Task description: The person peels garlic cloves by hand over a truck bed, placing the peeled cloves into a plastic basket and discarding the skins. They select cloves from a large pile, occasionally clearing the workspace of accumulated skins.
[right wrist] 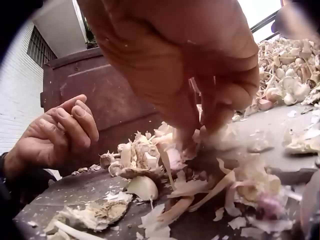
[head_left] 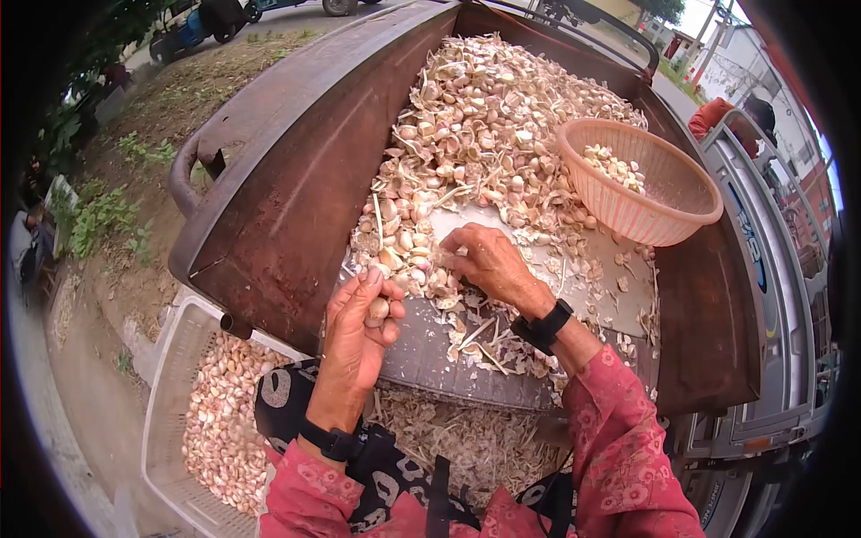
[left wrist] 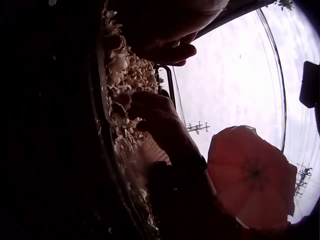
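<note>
My left hand (head_left: 354, 336), palm up, holds garlic cloves (head_left: 378, 310) in its curled fingers at the near left edge of the pile. To its right, my right hand (head_left: 491, 264) reaches down with bent fingers into loose garlic and skins. The right wrist view shows that hand's fingertips (right wrist: 192, 142) close together, touching the garlic pieces beside a pinkish clove (right wrist: 174, 158); whether they pinch one is hidden. A peeled-looking clove (right wrist: 143, 188) lies nearby on the dark surface. The large garlic heap (head_left: 489, 108) fills the far part of the metal bed. The left wrist view is very dark.
A pink plastic basket (head_left: 641, 211) with pale cloves stands at the right. Rusty metal walls (head_left: 287, 211) flank the bed. Below left is a white crate (head_left: 166, 403) full of cloves. Stalk scraps (head_left: 466, 439) lie below the front edge. A person in orange is at the far right.
</note>
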`<state>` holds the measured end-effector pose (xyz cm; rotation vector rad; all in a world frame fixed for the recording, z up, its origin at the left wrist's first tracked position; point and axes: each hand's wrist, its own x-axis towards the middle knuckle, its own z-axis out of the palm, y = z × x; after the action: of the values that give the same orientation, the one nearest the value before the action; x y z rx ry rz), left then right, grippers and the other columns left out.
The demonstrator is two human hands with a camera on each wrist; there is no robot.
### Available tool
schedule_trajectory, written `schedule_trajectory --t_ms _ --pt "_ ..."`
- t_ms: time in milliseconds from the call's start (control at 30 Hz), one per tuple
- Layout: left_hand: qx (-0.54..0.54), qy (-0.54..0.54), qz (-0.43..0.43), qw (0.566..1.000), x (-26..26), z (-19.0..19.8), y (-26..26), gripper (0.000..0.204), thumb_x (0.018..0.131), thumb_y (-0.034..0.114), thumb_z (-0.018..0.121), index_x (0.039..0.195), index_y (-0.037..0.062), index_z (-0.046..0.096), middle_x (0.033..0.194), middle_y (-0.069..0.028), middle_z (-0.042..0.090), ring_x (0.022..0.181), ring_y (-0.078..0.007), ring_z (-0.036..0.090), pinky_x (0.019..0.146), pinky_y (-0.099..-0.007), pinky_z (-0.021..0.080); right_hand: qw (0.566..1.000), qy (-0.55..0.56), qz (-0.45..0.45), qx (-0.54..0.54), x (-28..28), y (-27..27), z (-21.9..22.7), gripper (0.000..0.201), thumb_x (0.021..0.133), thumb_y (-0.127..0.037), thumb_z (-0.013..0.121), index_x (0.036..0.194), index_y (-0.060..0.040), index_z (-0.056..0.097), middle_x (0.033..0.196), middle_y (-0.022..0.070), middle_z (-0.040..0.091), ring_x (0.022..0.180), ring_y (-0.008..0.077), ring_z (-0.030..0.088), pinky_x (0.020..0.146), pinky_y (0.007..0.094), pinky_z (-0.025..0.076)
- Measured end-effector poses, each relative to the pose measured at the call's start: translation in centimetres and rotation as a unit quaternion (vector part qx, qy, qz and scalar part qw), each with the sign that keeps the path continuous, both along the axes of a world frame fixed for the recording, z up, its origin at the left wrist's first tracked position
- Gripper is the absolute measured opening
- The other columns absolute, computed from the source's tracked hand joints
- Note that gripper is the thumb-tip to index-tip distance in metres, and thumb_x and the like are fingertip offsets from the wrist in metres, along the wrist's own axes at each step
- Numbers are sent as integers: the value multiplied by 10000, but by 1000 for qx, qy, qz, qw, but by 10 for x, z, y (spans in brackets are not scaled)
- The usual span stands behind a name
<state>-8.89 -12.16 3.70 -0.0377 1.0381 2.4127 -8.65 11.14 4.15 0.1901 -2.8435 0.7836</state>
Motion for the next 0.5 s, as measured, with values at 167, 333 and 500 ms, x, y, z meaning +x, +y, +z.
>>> schedule_trajectory --t_ms 167,333,500 --pt "-10 -2 -32 999 3 -1 6 125 976 184 599 953 61 604 829 -49 640 674 -89 606 455 -173 430 995 -95 -17 31 4 8 7 158 826 -121 654 934 -6 644 876 170 662 855 359 646 730 444 504" --pt "-29 14 -62 998 6 -6 13 123 972 185 608 988 63 602 828 -35 640 650 -79 605 447 -162 410 998 -44 44 17 14 25 -1 164 825 -95 669 964 -15 636 896 121 681 764 289 645 679 379 502" --pt "-65 42 -84 993 13 -2 24 166 982 220 599 1023 59 595 817 -19 634 640 -62 594 436 -154 389 870 -175 -4 -461 49 27 20 220 889 -192 720 1030 -34 660 876 -40 637 719 16 541 594 196 430"
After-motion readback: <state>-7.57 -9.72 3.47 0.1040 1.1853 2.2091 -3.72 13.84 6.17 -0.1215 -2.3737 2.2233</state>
